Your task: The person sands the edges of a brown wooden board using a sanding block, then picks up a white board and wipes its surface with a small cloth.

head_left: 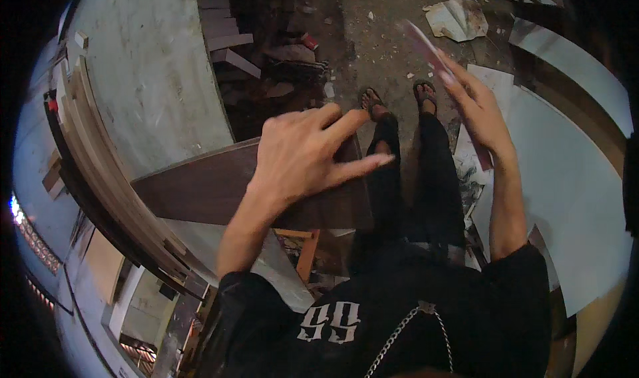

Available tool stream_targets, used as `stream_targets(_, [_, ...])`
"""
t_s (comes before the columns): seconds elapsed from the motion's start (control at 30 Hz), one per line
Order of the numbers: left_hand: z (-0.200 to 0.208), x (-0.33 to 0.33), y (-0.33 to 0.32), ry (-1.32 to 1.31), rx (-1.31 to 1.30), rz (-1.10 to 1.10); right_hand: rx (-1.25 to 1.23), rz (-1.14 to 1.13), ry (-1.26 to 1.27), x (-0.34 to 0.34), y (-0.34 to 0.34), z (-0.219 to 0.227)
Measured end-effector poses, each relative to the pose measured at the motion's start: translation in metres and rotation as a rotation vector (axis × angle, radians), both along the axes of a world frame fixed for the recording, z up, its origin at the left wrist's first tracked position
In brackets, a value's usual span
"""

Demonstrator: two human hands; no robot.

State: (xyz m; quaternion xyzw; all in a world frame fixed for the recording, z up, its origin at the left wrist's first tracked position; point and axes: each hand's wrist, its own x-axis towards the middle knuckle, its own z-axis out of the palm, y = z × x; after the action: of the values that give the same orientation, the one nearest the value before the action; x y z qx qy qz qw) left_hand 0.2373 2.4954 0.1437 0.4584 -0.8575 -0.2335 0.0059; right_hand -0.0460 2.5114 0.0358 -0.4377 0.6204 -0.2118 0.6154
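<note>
A dark brown board (193, 195) lies at waist height, reaching from the left toward the front of my body. My left hand (299, 148) is over the board, with its thumb and forefinger stretched apart. Whether its other fingertips touch the wood is hidden. On the right, my right hand (480, 108) is closed on a thin, flat reddish strip (426, 48), held up and seen almost edge-on. The strip's lower end shows below the palm, beside the wrist.
A pale, scuffed work table (150, 65) stands on the left, with long wooden strips (100, 132) along its outer side. Large whitish sheets (566, 185) lean at the right. Offcuts (229, 45) and a crumpled pale sheet (458, 18) litter the dirty floor (379, 38).
</note>
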Motion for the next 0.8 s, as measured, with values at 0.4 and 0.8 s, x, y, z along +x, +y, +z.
stream_targets(0.4, [-0.032,0.062,-0.203,-0.15,-0.733,0.156,0.009,-0.196,-0.163,0.02,0.018,-0.019])
stream_targets(0.8, [-0.039,0.068,-0.225,0.222,-0.302,-0.073,-0.035,-0.441,-0.598,0.137,-0.035,0.006])
